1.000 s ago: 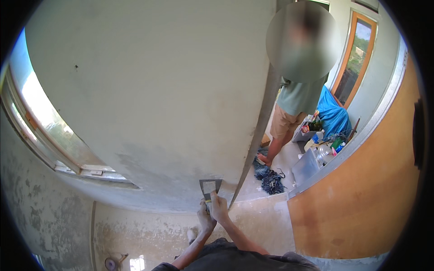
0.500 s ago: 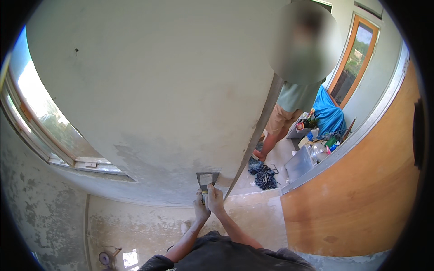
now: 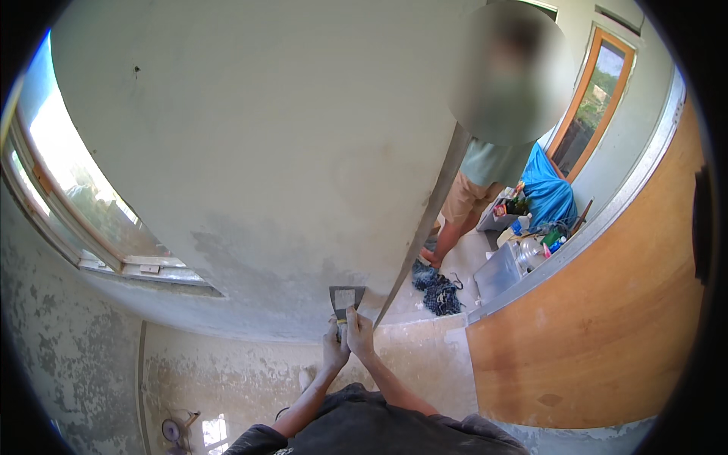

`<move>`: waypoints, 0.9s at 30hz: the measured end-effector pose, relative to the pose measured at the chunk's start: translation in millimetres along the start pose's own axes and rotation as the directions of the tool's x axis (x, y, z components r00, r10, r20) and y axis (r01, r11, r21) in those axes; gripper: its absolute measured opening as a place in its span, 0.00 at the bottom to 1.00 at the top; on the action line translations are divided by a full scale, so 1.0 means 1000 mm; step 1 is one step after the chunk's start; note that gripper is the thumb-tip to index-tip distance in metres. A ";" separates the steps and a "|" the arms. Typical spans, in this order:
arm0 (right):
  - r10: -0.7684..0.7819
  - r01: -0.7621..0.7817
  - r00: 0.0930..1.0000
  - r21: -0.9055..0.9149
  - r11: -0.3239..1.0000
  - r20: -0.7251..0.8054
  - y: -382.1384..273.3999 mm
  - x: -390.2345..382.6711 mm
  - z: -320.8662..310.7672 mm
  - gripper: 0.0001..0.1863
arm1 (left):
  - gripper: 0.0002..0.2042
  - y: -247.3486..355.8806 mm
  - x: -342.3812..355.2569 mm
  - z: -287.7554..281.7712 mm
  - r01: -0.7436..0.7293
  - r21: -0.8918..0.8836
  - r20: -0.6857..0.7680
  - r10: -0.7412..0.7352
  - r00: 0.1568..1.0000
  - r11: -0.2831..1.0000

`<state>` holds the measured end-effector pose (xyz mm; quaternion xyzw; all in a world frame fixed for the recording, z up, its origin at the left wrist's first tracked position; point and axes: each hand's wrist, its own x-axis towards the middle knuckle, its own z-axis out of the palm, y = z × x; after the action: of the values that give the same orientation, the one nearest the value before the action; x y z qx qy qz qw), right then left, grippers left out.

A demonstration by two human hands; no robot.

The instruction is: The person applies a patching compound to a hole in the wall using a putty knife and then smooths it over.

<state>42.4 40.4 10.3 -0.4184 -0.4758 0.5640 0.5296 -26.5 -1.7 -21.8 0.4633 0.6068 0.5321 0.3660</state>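
A metal putty knife (image 3: pixel 347 298) with a pale patch on its blade is held upright in front of the lower wall (image 3: pixel 288 189), near its vertical edge. Both my hands are closed round its handle: my left hand (image 3: pixel 334 347) on the left, my right hand (image 3: pixel 360 335) beside it with the thumb up by the blade. Whether the blade touches the wall I cannot tell. Pale dust coats my fingers.
Another person (image 3: pixel 474 193) stands in the doorway at right, beside dark cloth (image 3: pixel 440 292), a blue tarp (image 3: pixel 550 197) and a clear bin (image 3: pixel 497 273). An orange wooden panel (image 3: pixel 576 341) is at right, a window (image 3: pixel 91 197) at left, a round purple object (image 3: pixel 171 431) below.
The whole view, with my hands and the putty knife in it, has shifted slightly up and left, mostly in the first half second. My grip looks the same.
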 end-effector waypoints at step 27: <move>0.197 -0.234 0.948 0.129 0.964 0.249 0.014 -0.045 -0.029 0.21 | 0.16 0.026 -0.055 -0.040 0.274 -0.316 0.443 -0.114 0.889 0.908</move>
<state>72.1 -1.4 -10.9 -0.3556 -0.4403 0.6995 0.4363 -42.5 -66.1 7.3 0.4242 0.4475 0.4861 0.6193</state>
